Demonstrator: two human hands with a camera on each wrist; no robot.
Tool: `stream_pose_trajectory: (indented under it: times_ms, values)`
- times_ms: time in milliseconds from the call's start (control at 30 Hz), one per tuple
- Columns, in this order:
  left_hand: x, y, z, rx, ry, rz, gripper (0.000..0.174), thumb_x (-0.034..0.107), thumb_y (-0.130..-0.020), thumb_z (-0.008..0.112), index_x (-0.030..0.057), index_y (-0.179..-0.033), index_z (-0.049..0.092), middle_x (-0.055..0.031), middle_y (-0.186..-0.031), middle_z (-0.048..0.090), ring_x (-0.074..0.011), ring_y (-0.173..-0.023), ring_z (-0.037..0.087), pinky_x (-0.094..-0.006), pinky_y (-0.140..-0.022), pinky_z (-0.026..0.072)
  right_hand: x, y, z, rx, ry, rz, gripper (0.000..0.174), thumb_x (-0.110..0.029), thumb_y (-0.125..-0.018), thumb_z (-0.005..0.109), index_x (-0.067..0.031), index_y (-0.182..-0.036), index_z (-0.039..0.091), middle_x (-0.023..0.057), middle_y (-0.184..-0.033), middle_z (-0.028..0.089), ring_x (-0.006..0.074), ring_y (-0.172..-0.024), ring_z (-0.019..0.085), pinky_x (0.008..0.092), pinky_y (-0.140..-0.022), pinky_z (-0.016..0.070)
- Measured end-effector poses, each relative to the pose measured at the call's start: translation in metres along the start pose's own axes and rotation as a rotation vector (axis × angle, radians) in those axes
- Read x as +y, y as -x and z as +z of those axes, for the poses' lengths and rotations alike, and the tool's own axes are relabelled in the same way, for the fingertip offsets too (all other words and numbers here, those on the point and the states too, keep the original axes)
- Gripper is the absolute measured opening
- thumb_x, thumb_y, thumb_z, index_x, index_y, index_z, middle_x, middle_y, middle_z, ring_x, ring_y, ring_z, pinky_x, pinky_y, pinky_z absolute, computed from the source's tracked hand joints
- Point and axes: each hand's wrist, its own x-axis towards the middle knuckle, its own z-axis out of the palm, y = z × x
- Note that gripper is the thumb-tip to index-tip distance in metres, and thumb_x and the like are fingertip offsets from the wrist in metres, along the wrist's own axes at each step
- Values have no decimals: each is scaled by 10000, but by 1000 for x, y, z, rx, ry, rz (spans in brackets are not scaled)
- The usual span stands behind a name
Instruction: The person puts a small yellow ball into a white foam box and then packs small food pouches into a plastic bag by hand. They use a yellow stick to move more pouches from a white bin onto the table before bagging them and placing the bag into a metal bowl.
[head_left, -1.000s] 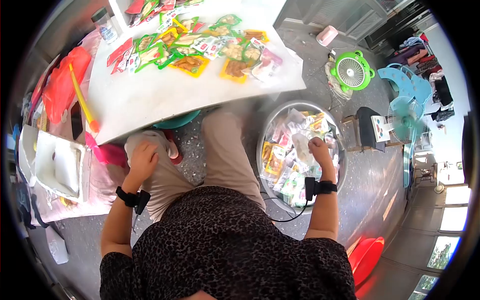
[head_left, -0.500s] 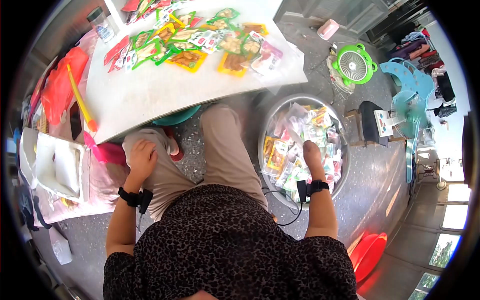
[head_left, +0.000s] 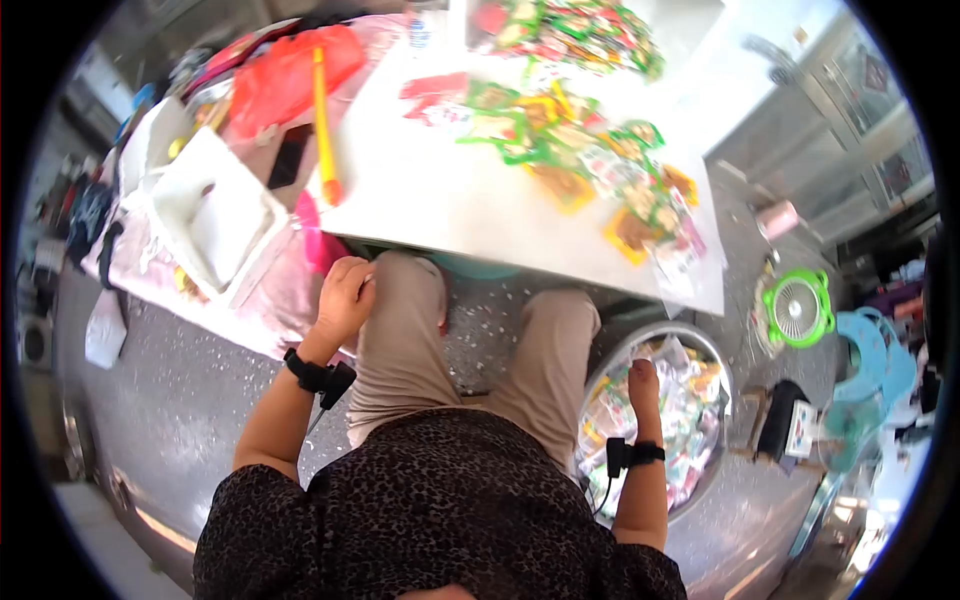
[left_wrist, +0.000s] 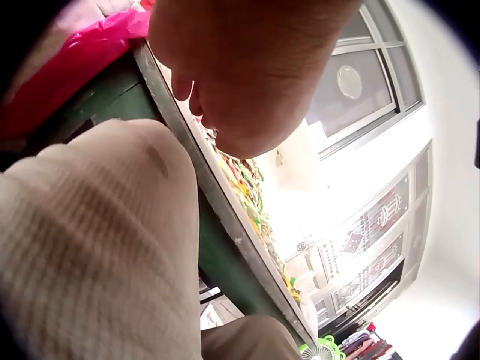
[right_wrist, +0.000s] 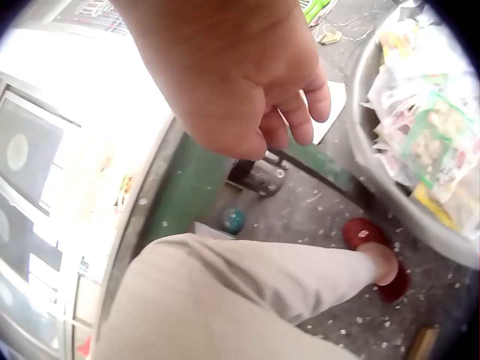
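Note:
My left hand (head_left: 347, 298) rests on the left knee of the beige trousers (head_left: 400, 340), its fingers loosely bent. The left wrist view shows that hand (left_wrist: 247, 75) from beneath, beside the knee. My right hand (head_left: 645, 385) is over the metal basin (head_left: 728, 370) full of food packets (head_left: 690, 410). In the right wrist view, the fingers of the right hand (right_wrist: 247, 90) bend softly, and a flat white piece (right_wrist: 330, 109) shows behind them. The thumb hides what is between it and the forefinger, so I cannot tell if it pinches anything.
A white-topped table (head_left: 420, 190) ahead bears several colourful food packets (head_left: 560, 140). On its left, a white foam box (head_left: 215, 225) stands on a pink cloth, near a yellow stick (head_left: 322, 130). Towards the right are a green fan (head_left: 797, 307) and a dark-padded stool (head_left: 780, 420).
The head view has swung left, so table and basin sit further right and lower. The translucent packet raised at my right hand earlier no longer shows clearly. My left hand stays on the knee.

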Motion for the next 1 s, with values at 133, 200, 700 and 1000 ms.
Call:
stream_pose_trajectory:
  times_ms: [133, 200, 700, 1000]
  values:
    - [-45, 0, -48, 215, -321, -125, 216, 46, -632, 539, 25, -847, 527, -137, -881, 517, -307, -861, 478, -377, -758, 401, -88, -36, 10, 51, -170, -184, 153, -42, -742, 480, 15, -879, 516, 141, -805, 544, 229, -701, 529, 310, -637, 421]
    - [-64, -4, -72, 286, -473, -158, 227, 52, -624, 541, 24, -849, 526, -137, -894, 514, -309, -873, 474, -383, -764, 398, -117, -42, 26, 29, -219, -254, 202, -37, -728, 483, 20, -922, 498, 168, -871, 527, 290, -773, 512, 335, -696, 410]
    - [-197, -5, -136, -98, -398, -748, 215, 185, -705, 458, 18, -802, 554, -206, -833, 557, -361, -788, 525, -395, -685, 422, -175, -41, 72, 96, 122, -633, 201, -66, -635, 536, -34, -833, 529, 134, -887, 553, 301, -845, 508, 390, -751, 380]
    - [-183, -7, -154, 65, -333, -776, 144, 123, -653, 508, -7, -716, 500, -199, -703, 541, -338, -720, 531, -378, -644, 415, -176, -41, 74, 84, 123, -628, 185, -66, -642, 532, -36, -824, 529, 137, -885, 553, 296, -851, 511, 388, -757, 377]
